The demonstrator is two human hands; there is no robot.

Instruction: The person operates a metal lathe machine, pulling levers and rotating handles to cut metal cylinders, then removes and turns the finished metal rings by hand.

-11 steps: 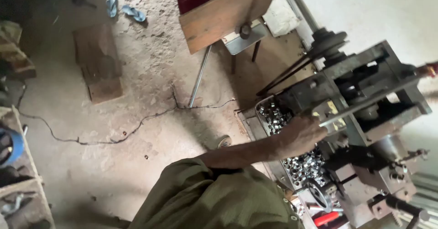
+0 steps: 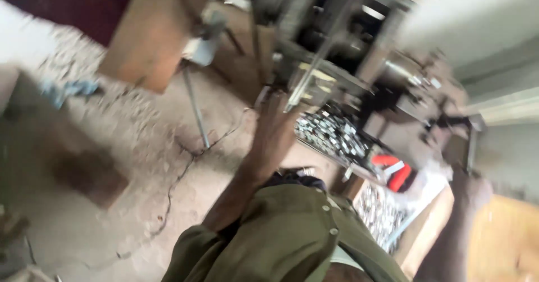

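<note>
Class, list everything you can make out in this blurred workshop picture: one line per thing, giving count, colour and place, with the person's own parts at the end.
machine: one, dark grey metal, top centre
small metal parts: a heap, silvery, in a tray below the machine
red object: one, red, right of the tray, too blurred to identify
wooden board: one, brown, upper left
metal rod: one, grey, under the board
cable: one, dark, across the floor
floor: dusty grey-brown, left
blue cloth: one, left
shirt: olive green, bottom centre
left hand: at the machine's lower edge
right hand: far right, on a dark lever
</note>
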